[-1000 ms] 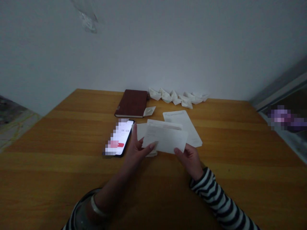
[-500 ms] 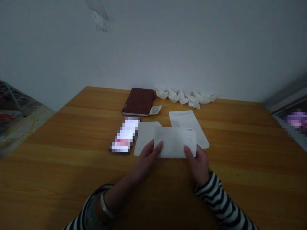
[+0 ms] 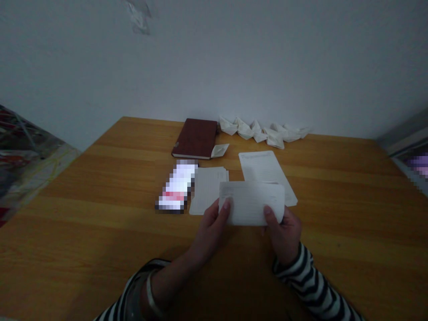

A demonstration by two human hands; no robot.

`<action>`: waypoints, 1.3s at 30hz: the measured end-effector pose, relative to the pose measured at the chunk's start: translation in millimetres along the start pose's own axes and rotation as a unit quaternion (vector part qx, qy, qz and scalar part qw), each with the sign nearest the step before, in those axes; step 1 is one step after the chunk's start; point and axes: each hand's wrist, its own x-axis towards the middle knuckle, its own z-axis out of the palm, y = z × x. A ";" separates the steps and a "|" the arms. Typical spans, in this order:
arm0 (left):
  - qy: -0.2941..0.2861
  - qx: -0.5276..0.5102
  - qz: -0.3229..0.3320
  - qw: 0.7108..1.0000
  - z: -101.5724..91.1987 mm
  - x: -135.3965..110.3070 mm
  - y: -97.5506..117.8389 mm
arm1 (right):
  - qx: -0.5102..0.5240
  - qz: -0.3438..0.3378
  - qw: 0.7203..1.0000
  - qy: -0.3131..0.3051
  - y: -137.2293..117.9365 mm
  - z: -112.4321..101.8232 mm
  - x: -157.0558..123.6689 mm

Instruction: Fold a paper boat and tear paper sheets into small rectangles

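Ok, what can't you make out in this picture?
All in the head view:
The phone screen: blurred out.
Writing on the paper held by the left hand and right hand: too small and dim to read.
The sheet behind it: near end hidden by the paper.
The patch at the right edge: blurred and cut off.
The clear thing on the wall: cut off by the top edge.

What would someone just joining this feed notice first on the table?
The left hand and right hand pinch a pale folded sheet by its near edge over the middle of the wooden table. To its left glows a lit phone, the brightest thing in the dim scene. Along the far edge, by the wall, sits a row of folded paper boats beside a dark red notebook.
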 end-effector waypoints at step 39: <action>0.047 0.037 -0.012 0.998 -1.6 3.0 2.5 | 0.049 0.010 0.998 0.023 -1.4 2.0 1.9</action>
